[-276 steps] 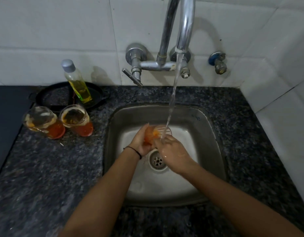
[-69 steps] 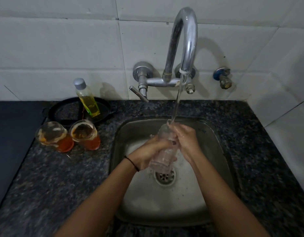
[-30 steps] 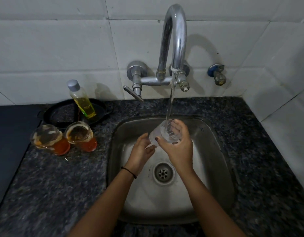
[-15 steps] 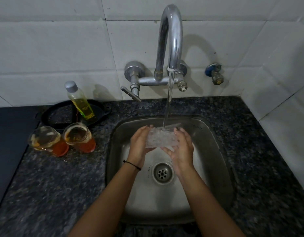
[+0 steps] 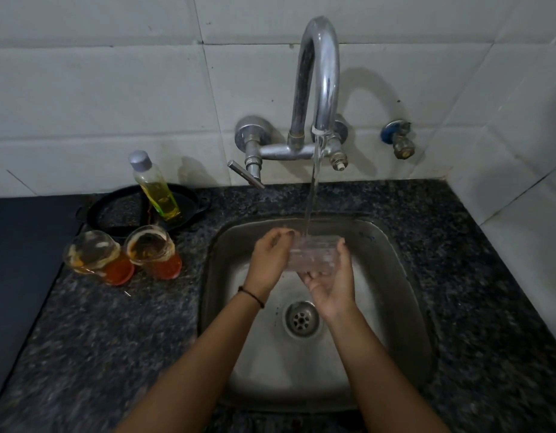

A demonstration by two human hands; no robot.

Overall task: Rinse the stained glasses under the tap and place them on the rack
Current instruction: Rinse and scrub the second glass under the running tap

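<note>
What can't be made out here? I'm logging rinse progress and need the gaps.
Head view only:
- Rack: none in frame; its place is unknown.
- Glass: blurred by running water and flanked by the left hand and right hand; any remaining stain is unreadable.
- Two stained glasses: tilted by the wide lens, fill level unclear.
- Elbows: cut off by the bottom edge.

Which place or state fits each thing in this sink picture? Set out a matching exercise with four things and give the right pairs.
Things:
1. clear glass
2. two stained glasses
3. bottle of yellow liquid
4. drain

Places or states:
A. standing in a black pan at the wall
B. held sideways by both hands under the running water
C. in the sink floor, below the hands
D. on the counter left of the sink, with orange residue

Pairs: 1-B, 2-D, 3-A, 4-C
</note>
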